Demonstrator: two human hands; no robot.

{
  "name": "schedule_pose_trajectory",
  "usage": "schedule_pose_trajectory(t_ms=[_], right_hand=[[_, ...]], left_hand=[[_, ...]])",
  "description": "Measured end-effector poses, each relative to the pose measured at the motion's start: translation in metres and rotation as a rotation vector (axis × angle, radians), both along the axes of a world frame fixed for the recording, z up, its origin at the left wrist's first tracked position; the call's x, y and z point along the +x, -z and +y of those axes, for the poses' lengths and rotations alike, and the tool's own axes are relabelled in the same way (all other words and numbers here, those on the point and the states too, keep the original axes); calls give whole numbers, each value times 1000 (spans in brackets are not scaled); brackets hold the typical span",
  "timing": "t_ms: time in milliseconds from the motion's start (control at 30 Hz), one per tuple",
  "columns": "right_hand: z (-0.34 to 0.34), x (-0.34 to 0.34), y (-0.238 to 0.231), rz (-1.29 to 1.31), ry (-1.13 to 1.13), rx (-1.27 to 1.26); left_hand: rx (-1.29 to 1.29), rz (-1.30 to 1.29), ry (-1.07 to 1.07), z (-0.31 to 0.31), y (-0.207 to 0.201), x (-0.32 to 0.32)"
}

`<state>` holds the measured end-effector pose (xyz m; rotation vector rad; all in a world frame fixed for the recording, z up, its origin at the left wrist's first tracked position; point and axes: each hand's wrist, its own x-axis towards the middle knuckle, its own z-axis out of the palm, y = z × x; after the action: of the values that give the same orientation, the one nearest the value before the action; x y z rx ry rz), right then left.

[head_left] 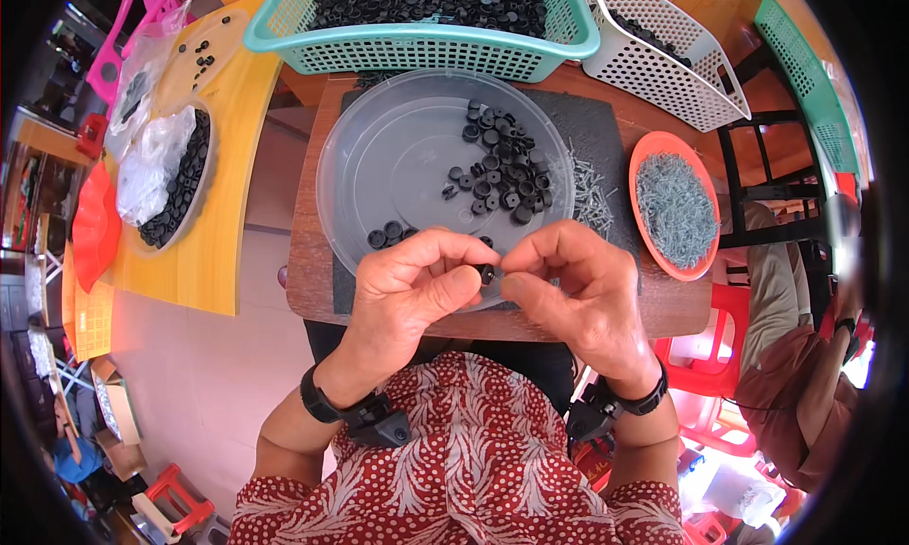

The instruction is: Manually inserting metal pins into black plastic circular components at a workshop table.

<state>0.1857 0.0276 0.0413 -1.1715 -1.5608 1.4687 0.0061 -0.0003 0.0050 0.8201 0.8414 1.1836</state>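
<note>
Between the thumb and fingertips of my left hand [407,285] is a small black round plastic cap [487,273]. Thumb and index finger of my right hand [582,289] are pinched together close beside the cap; what they hold is too small to make out. Both hands are over the near rim of a shallow round clear plastic basin [398,157]. Many loose black caps [507,161] lie in its right part, with a few more by my left fingers. Thin metal screws or nails [589,195] are piled on a dark mat [578,119] right of the basin.
An orange plate [663,142] of metal pins stands at right. Behind the basin are a teal basket [426,35] full of black parts and a white basket [653,86]. Left is a yellow table [227,166] with a bowl of black parts. Another person [795,393] is at right.
</note>
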Motion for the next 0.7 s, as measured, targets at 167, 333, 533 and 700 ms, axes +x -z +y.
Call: schedule_pose_trajectory(t_ms=[167, 333, 533, 700], right_hand=[[1, 0, -3, 4, 13, -107], [1, -2, -2, 67, -1, -170], [5, 0, -4, 79, -41, -226], [5, -2, -2, 96, 6, -229]], left_hand=[[222, 298, -24, 2, 2, -2], [424, 491, -59, 3, 1, -5], [298, 381, -46, 4, 1, -3], [254, 341, -18, 4, 0, -3]])
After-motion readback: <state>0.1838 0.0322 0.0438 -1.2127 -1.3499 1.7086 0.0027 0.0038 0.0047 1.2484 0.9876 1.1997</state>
